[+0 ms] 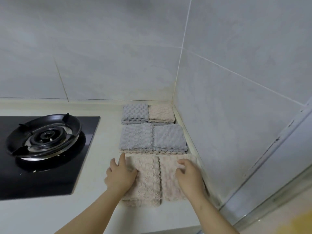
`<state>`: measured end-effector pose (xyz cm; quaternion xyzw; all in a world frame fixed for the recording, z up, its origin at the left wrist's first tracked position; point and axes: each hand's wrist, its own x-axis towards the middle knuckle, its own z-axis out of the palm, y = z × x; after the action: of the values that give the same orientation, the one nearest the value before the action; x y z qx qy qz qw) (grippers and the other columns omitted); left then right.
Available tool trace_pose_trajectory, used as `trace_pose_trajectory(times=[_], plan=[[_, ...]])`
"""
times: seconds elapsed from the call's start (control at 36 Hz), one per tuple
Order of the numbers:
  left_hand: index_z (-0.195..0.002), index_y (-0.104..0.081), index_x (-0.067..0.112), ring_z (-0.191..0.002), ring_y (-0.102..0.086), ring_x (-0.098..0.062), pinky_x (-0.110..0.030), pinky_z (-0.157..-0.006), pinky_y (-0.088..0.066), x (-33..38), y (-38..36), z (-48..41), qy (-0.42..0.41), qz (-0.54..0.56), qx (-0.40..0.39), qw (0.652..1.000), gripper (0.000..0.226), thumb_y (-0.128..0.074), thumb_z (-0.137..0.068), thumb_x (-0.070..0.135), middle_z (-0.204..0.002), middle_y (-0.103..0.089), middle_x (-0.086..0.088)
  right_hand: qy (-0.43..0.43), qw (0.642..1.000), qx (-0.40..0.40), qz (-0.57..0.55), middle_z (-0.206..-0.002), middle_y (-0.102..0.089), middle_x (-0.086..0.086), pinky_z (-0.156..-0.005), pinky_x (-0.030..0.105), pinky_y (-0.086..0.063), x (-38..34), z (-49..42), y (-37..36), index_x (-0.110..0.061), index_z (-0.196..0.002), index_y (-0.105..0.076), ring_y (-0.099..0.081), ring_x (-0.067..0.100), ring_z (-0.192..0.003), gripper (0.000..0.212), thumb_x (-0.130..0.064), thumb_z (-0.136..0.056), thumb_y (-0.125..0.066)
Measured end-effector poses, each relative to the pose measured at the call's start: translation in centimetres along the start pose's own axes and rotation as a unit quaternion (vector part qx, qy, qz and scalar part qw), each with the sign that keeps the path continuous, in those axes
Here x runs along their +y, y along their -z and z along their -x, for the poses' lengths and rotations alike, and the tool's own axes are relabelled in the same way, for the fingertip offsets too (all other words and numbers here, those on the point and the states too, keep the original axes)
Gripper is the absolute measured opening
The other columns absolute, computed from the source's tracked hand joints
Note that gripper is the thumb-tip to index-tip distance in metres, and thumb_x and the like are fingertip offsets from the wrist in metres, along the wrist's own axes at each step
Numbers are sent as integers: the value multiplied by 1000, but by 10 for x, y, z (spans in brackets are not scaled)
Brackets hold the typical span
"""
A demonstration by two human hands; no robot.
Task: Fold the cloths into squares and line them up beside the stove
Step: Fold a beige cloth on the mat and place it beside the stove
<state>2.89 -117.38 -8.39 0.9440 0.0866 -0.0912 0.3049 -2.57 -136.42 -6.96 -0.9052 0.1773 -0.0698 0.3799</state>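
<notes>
Folded square cloths lie in two columns on the white counter (108,132), right of the black gas stove (45,142). At the back are a grey stack (135,113) and a pink stack (161,113). In the middle row sit two grey stacks (136,138) (169,137). Nearest me are two pink stacks (148,179) (168,176). My left hand (119,174) rests flat on the near left pink stack, fingers spread. My right hand (189,176) rests on the near right pink stack, fingers slightly bent.
Grey tiled walls (236,115) meet in a corner right behind and beside the cloths. A raised counter lip runs along the right wall. The stove's burner ring (44,135) stands left. A metal frame edge (270,191) crosses the lower right.
</notes>
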Motion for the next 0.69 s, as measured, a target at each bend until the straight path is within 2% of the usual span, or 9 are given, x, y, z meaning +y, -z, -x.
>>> trace_pose_trajectory(times=[0.06,0.08,0.14,0.17,0.22,0.28,0.36,0.5,0.69], plan=[[-146,-15,29,-141,-18,-31,-45,-110,-24,3,0,13,-93,-96,68,989,62,-42,-92,39,-155,-12,-10,37,997,17,72,-129,-54,-3,-100,29,-33,4,1,1,-22,-123,-56,-47,17,-116,34,-22,-91,-44],[-144,-25,27,-138,-28,-33,-48,-106,-31,4,-4,16,-161,-131,98,973,57,-39,-90,37,-152,-24,-11,51,991,15,124,-135,-49,-6,-105,28,-21,5,2,2,-26,-126,-54,-38,16,-127,41,-33,-89,-36],[-132,-46,26,-121,-53,-35,-51,-91,-46,8,-11,22,-252,-157,81,952,51,-32,-86,45,-137,-51,-9,63,975,-7,211,-147,-37,-9,-106,33,-3,8,4,-2,-36,-130,-50,-23,18,-139,66,-49,-76,-13],[-131,-47,30,-122,-53,-34,-52,-91,-45,10,-14,25,-266,-195,55,942,54,-22,-89,53,-137,-51,-5,64,965,-17,255,-148,-35,-8,-104,38,-2,9,5,-5,-39,-128,-51,-24,22,-140,68,-51,-73,-13],[-143,-23,42,-144,-17,-28,-53,-112,-17,11,-25,29,-255,-222,-29,941,80,6,-75,74,-155,-15,5,56,953,-30,295,-143,-45,-4,-102,46,-11,6,8,-5,-44,-118,-59,-38,30,-134,51,-51,-76,-29],[-145,1,46,-144,16,-22,-48,-114,9,8,-33,28,-206,-218,-81,951,94,15,-56,75,-156,12,8,63,951,-62,297,-155,-23,-5,-109,48,-4,10,9,-10,-48,-133,-41,-18,28,-143,47,-48,-87,-29],[-145,6,44,-143,20,-22,-47,-113,13,10,-38,24,-192,-240,-72,949,98,17,-51,69,-157,14,7,32,952,-138,271,-158,8,-11,-113,48,7,21,5,-17,-48,-144,-11,13,22,-144,62,-56,-83,-11],[-146,4,42,-143,18,-22,-48,-113,12,12,-40,17,-177,-241,-65,952,99,17,-51,69,-157,11,6,33,954,-149,259,-158,7,-10,-114,49,6,18,-5,-23,-46,-145,-10,11,22,-144,52,-49,-96,-26],[-146,4,42,-143,19,-22,-50,-113,12,14,-41,-4,-168,-250,-59,952,99,16,-51,70,-157,13,7,43,953,-154,257,-158,6,-8,-114,48,7,13,-24,-31,-45,-146,-10,11,22,-144,52,-48,-97,-26]])
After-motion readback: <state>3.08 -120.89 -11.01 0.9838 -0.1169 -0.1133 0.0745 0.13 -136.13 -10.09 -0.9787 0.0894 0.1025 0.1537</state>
